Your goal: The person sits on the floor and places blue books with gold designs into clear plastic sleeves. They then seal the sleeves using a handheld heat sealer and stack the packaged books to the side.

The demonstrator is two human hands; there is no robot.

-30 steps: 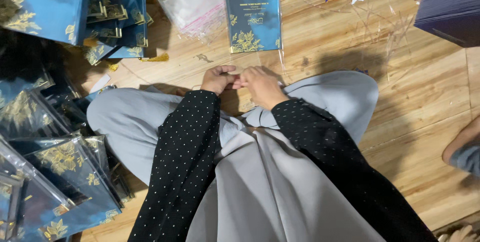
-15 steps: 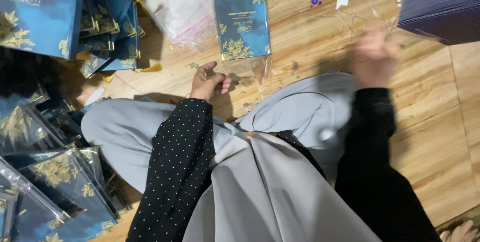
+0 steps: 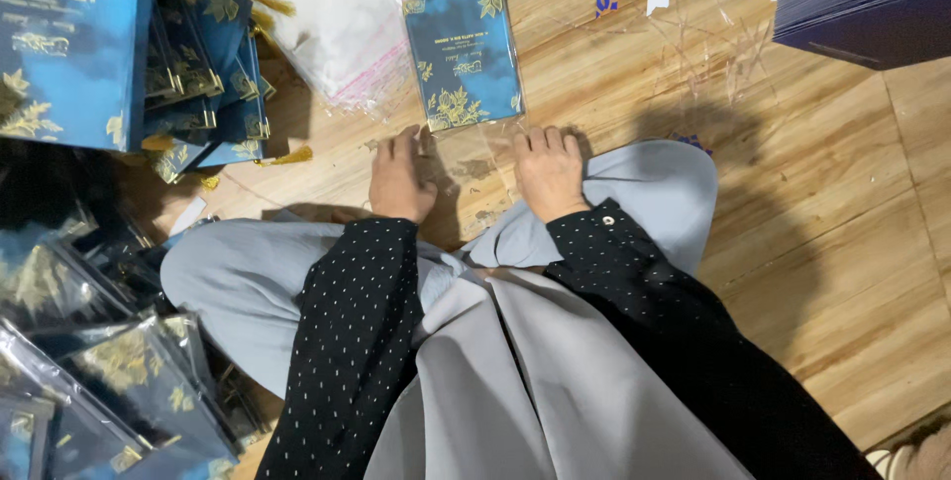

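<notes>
The wooden floor (image 3: 792, 242) is carrying everything here, and the blue card with gold flowers (image 3: 464, 59) is serving as the marker for the rest. Left of that card, a heap of matching blue cards (image 3: 129, 54) is leaning in a loose stack; just beside the card's left edge, a pile of clear plastic sleeves (image 3: 307, 14) is spreading out. Well to the card's right, a dark blue stack (image 3: 862, 0) is sitting at the frame's edge.

Directly below the card, a clear plastic sleeve (image 3: 475, 168) is lying flat on the floor (hard to make out against the wood), its top edge touching or nearly touching the card.

As a judgement: the sleeve is looking slippery and thin, so it could be creasing or sliding off under uneven pressure, and the card could catch at its mouth.

The left hand (image 3: 399, 178) is pressing down below the card with fingers spread, its grip open and flat. The right hand (image 3: 548, 171) is doing the same, fingers extended on the sleeve, clasping nothing.
</notes>
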